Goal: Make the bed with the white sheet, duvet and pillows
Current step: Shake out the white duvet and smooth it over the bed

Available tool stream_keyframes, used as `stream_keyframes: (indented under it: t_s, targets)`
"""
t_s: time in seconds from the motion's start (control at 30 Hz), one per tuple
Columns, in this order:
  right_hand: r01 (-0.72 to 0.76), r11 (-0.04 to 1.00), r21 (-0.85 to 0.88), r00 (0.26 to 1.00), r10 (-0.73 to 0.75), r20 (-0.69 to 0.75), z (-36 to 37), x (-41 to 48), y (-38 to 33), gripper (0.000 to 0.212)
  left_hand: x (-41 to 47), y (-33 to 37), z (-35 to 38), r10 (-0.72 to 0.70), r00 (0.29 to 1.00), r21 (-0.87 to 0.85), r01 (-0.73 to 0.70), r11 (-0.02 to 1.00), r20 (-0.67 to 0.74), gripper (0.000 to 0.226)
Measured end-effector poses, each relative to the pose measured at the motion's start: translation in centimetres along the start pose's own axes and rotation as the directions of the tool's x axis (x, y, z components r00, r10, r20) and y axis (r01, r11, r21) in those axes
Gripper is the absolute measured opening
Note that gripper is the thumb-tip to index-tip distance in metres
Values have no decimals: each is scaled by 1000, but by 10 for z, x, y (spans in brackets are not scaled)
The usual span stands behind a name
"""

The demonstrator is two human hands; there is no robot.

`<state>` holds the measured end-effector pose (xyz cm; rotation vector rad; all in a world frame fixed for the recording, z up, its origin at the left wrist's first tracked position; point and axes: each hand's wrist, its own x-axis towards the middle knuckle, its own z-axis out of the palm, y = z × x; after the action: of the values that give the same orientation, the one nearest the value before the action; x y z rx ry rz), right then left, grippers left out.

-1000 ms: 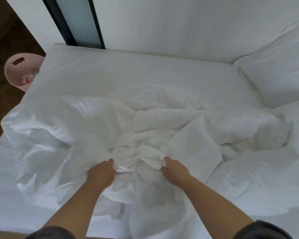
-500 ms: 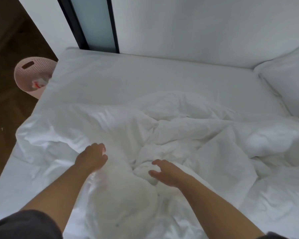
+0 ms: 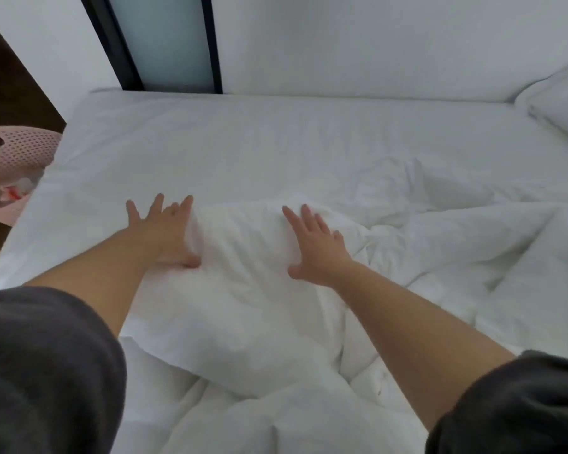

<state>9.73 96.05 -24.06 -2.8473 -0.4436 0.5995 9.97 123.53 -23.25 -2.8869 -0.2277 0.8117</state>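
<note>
A white sheet [image 3: 243, 139] covers the mattress across the far half of the bed. A crumpled white duvet [image 3: 259, 322] lies bunched over the near and right part. My left hand [image 3: 164, 231] lies flat with fingers spread at the duvet's left edge, partly on the sheet. My right hand [image 3: 315, 247] presses flat on the duvet's bulge, fingers straight and spread. A white pillow [image 3: 561, 109] leans at the far right against the wall.
A white wall [image 3: 374, 44] runs along the far side of the bed, with a dark-framed frosted glass panel [image 3: 164, 40] at its left. A pink perforated basket [image 3: 10, 165] stands on the dark wooden floor beyond the bed's left end.
Both hands let go of the bunched duvet fabric, reached forward and now lie flat and spread on it. The duvet has been pushed away from me and the view has shifted.
</note>
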Motion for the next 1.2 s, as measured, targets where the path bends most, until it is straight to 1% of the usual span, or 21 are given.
stream_keyframes:
  t_s: [0.1,0.17,0.2,0.27,0.33,0.37,0.4,0.43,0.47,0.5,0.53,0.6,0.67,0.7,0.73,0.8,0.87,0.9,0.97,1.07,1.2]
  targets:
    - [-23,999,-33,1000,23,-2,9,13,6,74,-7,14,12,96,995,104,-97,990,15,77]
    - [44,980,-196,999,-37,40,25,-8,9,47,-37,27,35,250,968,172,-244,954,-12,50]
    - [99,956,-278,991,-71,111,35,-25,10,38,-57,34,48,320,946,159,-323,933,46,45]
    - [187,917,-352,947,-73,313,43,-59,17,30,-84,40,54,360,870,-47,-366,929,338,52]
    - [209,911,-354,892,-29,452,38,-76,23,32,-83,39,34,333,769,-405,-106,908,545,62]
    - [214,914,-344,874,-22,485,34,-77,23,34,-72,37,26,304,802,-531,19,847,514,57]
    - [217,920,-327,860,-21,510,30,-76,22,36,-61,35,18,206,890,-565,67,823,406,51]
    - [219,927,-305,847,-26,531,26,-70,19,38,-49,33,12,96,969,-486,29,873,229,57]
    - [225,930,-290,841,-35,540,25,-64,16,40,-42,34,15,28,995,-354,7,935,93,78]
    - [235,931,-280,841,-50,539,26,-58,15,41,-35,33,22,10,998,-247,3,969,55,104]
    - [244,930,-276,840,-61,539,30,-53,16,42,-26,30,33,-7,994,-236,33,971,111,121]
    - [245,934,-259,819,-57,570,39,-49,24,44,-15,25,53,-25,954,-339,131,932,298,129]
    - [197,959,-202,778,-28,627,44,-52,34,48,-22,31,62,2,943,-296,102,950,333,106]
    - [161,970,-180,788,-16,615,44,-53,36,48,-29,37,64,39,967,-224,18,974,250,87]
    - [120,980,-161,844,-15,536,41,-53,37,46,-40,43,62,112,983,-142,-91,986,147,65]
    - [34,992,-119,986,-13,167,25,-49,29,47,-68,54,54,291,956,-8,-291,957,-17,30]
    - [41,992,-123,987,-59,-149,1,-36,20,68,-96,57,51,450,872,90,-441,893,-192,15]
    - [63,983,-174,983,-91,-161,-14,-30,16,81,-109,57,49,523,811,152,-500,853,-264,12]
    - [148,925,-351,986,-164,-16,-40,-17,8,92,-129,55,46,553,778,165,-528,833,-299,20]
    - [336,799,-500,942,-267,205,-65,-6,3,76,-160,52,32,551,730,103,-562,821,-404,37]
    - [323,762,-561,922,-120,368,-89,-23,26,68,-197,39,15,502,733,67,-535,842,-460,48]
